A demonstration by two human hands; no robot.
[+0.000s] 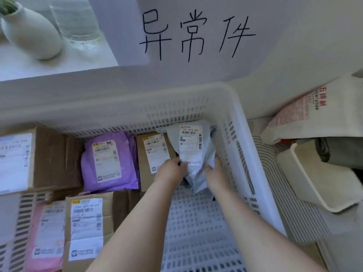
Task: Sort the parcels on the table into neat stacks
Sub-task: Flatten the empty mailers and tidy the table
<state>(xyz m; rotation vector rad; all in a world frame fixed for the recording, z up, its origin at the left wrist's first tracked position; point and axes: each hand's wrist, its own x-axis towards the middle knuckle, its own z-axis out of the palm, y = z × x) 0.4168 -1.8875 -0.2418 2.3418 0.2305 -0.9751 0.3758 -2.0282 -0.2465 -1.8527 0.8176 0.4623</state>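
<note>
two bare hands reach into the far right corner of a white slotted basket (242,122) and hold one parcel between them. the left hand (170,170) pinches the lower left edge of a pale grey mailer bag (193,146), and the right hand (215,173) grips its crumpled lower right side. the bag stands tilted against the basket's back wall, with its printed label facing the camera. just left of it inside the basket lie a brown box (146,171) and a purple mailer (110,163), both label up. nearer the camera sit a brown paper parcel (88,228) and a pink mailer (47,238). a large cardboard box (49,160) lies at far left. a handwritten sign (196,34) hangs on the wall above.
</note>
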